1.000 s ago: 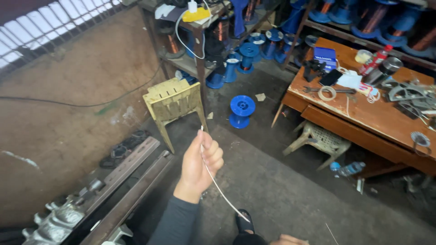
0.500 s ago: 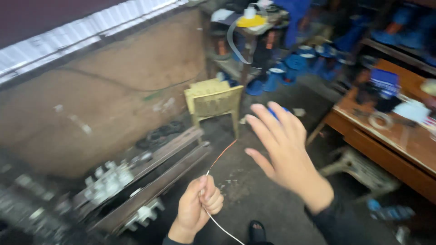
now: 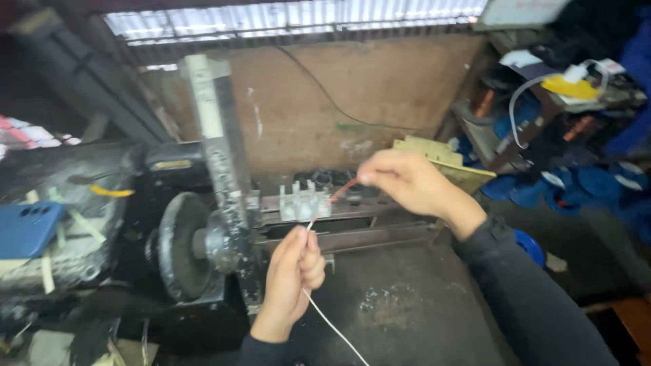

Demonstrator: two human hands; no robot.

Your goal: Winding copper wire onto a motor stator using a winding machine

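While I read the scene from left to right, these are the points I watch for trouble.

Phone: a blue phone (image 3: pixel 27 229) lies on the cluttered bench at far left, well apart from both hands; I judge it safe unless the clutter around it gets knocked.

Wheel: a dark wheel (image 3: pixel 182 245) sits on the machine just left of the wire. If it turns while slack hangs near it, I judge the wire could snag or wind in.

Post: an upright metal post (image 3: pixel 218 169) stands between wheel and hands; a sideways pull could drag the wire across its edge and scrape it.

Left hand: my left hand (image 3: pixel 293 271) is clenched on the wire (image 3: pixel 325 318), thumb and fingers pinching it near the top of the fist. The white length runs down and right out of view. Too loose a pinch and it slips through; too hard a tug and the thin strand could cut into the fingers.

Wire tip: the end turns orange-red (image 3: pixel 342 188) and spans the short gap up to the other hand, above the rails (image 3: pixel 352 237) of the machine. I judge a kink or break likeliest here, where it is taut.

Right hand: my right hand (image 3: pixel 407 181) pinches that coloured tip between fingertips. The hold looks slight, so a jerk could free it.

Chair: a pale yellow chair (image 3: pixel 454 166) stands just behind the right hand; a wide backward pull could knock my knuckles on it.
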